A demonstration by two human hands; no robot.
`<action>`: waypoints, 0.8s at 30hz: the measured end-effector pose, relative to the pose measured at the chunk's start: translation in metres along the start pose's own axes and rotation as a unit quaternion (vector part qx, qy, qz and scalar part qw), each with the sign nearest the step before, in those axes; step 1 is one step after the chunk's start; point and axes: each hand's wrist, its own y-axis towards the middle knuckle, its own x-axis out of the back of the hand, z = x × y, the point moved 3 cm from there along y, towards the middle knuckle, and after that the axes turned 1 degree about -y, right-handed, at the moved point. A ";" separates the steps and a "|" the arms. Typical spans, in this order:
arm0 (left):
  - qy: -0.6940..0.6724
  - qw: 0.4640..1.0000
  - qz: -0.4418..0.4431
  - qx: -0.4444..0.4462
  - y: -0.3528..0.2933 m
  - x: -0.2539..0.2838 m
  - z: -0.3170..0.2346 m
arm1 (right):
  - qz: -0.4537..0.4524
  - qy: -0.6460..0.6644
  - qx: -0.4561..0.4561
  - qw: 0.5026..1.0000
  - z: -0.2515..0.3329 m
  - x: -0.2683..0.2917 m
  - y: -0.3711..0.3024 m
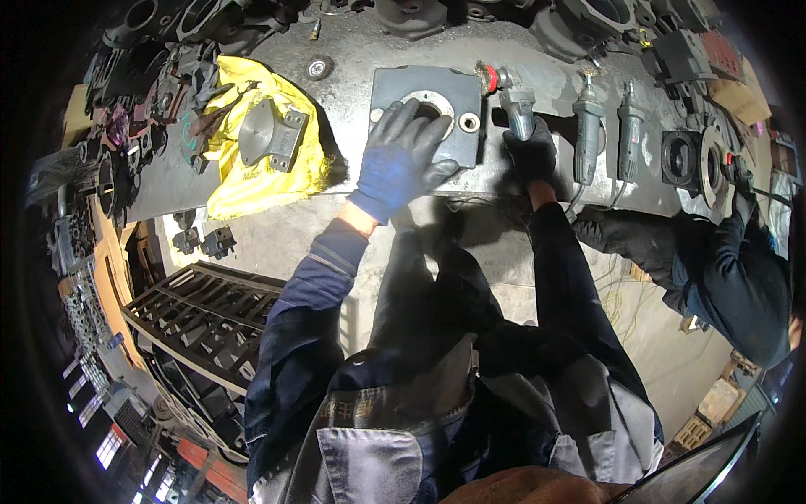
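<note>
My left hand (395,160), in a blue and dark grey glove, lies on a square grey metal block (395,84) with a round centre opening. Its fingers are spread flat over the near left part and reach over the opening. To the right, my right hand (534,153) in a dark glove is closed around the body of an angle grinder (518,102). The grinder's red-edged head (489,79) is beside the block's upper right corner. Whether it touches the block I cannot tell.
Two straight grinders (588,139) lie right of my right hand. A yellow bag (285,181) bears a metal part (267,134) at left. Dark castings (411,17) line the far side. Another person (726,269) works at right, holding a tool near a ring. A slatted rack (197,315) stands lower left.
</note>
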 end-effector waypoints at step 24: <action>-0.653 0.703 0.035 0.279 -0.029 -0.076 -0.205 | 0.088 0.461 -0.192 0.862 0.034 0.142 -0.104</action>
